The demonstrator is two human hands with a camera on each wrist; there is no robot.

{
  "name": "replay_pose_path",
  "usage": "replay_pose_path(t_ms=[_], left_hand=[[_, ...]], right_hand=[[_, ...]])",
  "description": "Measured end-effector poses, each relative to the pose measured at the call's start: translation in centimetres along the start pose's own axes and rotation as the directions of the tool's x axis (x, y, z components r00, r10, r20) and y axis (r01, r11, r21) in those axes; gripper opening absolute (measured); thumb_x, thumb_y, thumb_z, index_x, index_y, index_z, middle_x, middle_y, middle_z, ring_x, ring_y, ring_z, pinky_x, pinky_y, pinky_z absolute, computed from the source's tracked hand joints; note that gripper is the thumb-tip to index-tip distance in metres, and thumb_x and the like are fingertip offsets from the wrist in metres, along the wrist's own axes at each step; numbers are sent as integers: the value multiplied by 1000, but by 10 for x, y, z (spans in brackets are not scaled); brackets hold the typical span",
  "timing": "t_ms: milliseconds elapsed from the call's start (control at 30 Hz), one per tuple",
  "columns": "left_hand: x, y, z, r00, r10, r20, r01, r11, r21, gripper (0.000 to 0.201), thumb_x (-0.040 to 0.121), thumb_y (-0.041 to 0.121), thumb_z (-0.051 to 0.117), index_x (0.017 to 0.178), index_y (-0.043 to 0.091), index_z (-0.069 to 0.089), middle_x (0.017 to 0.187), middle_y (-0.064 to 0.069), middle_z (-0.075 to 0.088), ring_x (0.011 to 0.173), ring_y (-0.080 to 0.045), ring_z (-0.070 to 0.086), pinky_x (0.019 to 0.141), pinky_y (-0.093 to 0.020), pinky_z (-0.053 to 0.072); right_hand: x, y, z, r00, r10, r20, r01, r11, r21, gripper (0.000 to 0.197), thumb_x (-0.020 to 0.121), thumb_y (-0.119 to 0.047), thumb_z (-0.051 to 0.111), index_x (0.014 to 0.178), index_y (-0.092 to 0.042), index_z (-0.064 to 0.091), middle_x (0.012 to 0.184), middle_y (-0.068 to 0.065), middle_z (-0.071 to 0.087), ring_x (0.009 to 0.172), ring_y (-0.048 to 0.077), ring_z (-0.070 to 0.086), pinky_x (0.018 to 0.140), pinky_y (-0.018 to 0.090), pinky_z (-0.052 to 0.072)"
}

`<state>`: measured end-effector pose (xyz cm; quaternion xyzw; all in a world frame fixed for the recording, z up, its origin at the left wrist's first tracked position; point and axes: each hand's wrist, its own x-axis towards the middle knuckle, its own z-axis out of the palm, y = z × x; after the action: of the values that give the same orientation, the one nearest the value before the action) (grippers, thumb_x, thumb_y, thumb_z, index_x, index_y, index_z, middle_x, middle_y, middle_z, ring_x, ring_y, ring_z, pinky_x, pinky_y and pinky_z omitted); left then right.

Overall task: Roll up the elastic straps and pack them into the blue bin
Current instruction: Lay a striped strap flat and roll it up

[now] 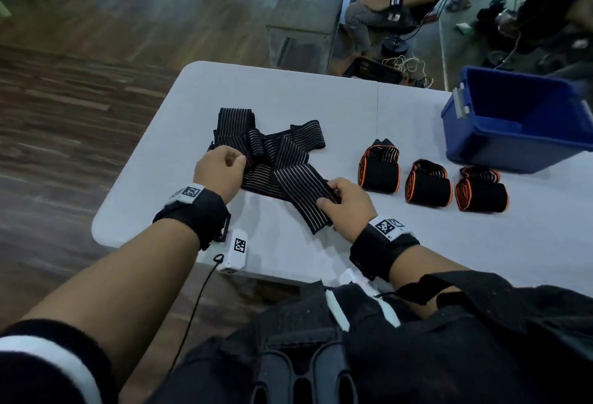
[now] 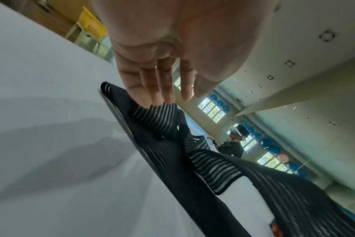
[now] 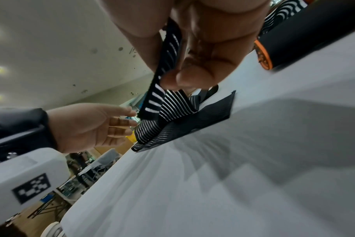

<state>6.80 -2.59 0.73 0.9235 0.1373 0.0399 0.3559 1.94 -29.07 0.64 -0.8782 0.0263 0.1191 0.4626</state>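
A loose pile of black elastic straps [image 1: 272, 153] with thin pale stripes lies on the white table [image 1: 321, 256], left of centre. My left hand [image 1: 239, 159] is at the pile's left side, fingers [image 2: 152, 89] nearly straight, tips touching a strap [image 2: 158, 117]. My right hand [image 1: 330, 195] pinches the near end of one strap [image 1: 305, 201] between thumb and fingers [image 3: 182, 78], lifting that end [image 3: 168, 52] off the table. Three rolled straps with orange edges [image 1: 380, 167] [image 1: 428, 183] [image 1: 481, 188] stand in a row to the right. The blue bin [image 1: 500, 146] sits at the far right; nothing shows inside it.
The table's rounded left corner [image 1: 102, 227] is close to my left wrist, with wooden floor beyond it. A seated person [image 1: 385, 2], a grey bench [image 1: 308, 8] and a black crate with cables [image 1: 372, 69] are behind the table.
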Motion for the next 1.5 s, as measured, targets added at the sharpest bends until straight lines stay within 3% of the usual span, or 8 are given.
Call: replay_pose_path(t_ms=[133, 233, 400, 767, 1067, 1233, 1333, 1500], left_hand=[[29, -9, -4, 1000, 5, 2, -6, 976, 220, 24, 91, 29, 59, 112, 27, 71, 126, -13, 56, 115, -36, 55, 104, -40, 44], [39, -15, 0, 995, -9, 97, -24, 939, 343, 30, 90, 27, 64, 118, 25, 72, 132, -14, 55, 120, -40, 53, 107, -41, 42], [39, -20, 6, 986, 42, 163, -92, 946, 312, 25, 82, 17, 70, 107, 18, 75, 113, -13, 69, 104, -34, 64, 91, -35, 51], [28, -29, 11, 965, 66, 255, -151, 931, 332, 37, 82, 24, 78, 117, 18, 69, 124, -15, 52, 109, -35, 59, 97, -36, 48], [3, -39, 2, 970, 75, 230, -101, 989, 105, 22, 79, 11, 74, 86, 24, 58, 73, 4, 64, 71, -14, 59, 58, -15, 34], [5, -13, -33, 971, 192, 144, -194, 981, -2, 26, 80, 7, 69, 71, 31, 63, 72, 12, 67, 71, -6, 61, 66, -5, 39], [20, 20, -63, 958, 268, 105, -263, 963, -58, 26, 83, 7, 71, 74, 31, 72, 76, 13, 71, 75, -5, 66, 76, -17, 50], [52, 94, -127, 900, 434, -45, -436, 892, -115, 17, 84, 9, 74, 84, 25, 78, 70, 22, 66, 65, 12, 61, 65, -1, 40]], right_hand=[[-5, 1, -9, 998, 52, -29, -47, 987, 151, 38, 87, -29, 68, 120, -32, 49, 115, 5, 63, 96, 25, 67, 76, 40, 60], [-8, 2, -13, 998, 3, -68, 6, 991, 137, 35, 88, -27, 67, 119, -35, 52, 106, -12, 58, 107, 18, 60, 87, 46, 57], [-8, 0, -16, 990, -44, -131, 56, 994, 93, 5, 89, -21, 67, 91, -25, 70, 84, -15, 63, 74, 6, 59, 78, 42, 58], [-9, -29, -7, 996, 84, 29, -89, 946, 311, 36, 87, 3, 45, 106, -9, 73, 84, 8, 66, 63, 16, 60, 53, 31, 50], [-3, -46, 6, 987, 56, 152, -100, 947, 304, 52, 81, 18, 42, 117, -12, 64, 93, 8, 66, 74, 20, 63, 56, 30, 51], [9, -73, -2, 994, -68, 88, 37, 948, 316, 42, 85, 17, 55, 103, -19, 67, 91, 15, 71, 68, 22, 64, 60, 32, 51], [23, -103, -20, 983, -182, 24, 170, 952, 256, 13, 94, -4, 61, 89, -13, 70, 78, 6, 74, 60, 15, 63, 55, 26, 51], [49, -174, -60, 924, -367, -109, 382, 905, 185, 30, 99, -15, 57, 77, 6, 60, 64, 5, 66, 50, 16, 53, 52, 32, 46]])
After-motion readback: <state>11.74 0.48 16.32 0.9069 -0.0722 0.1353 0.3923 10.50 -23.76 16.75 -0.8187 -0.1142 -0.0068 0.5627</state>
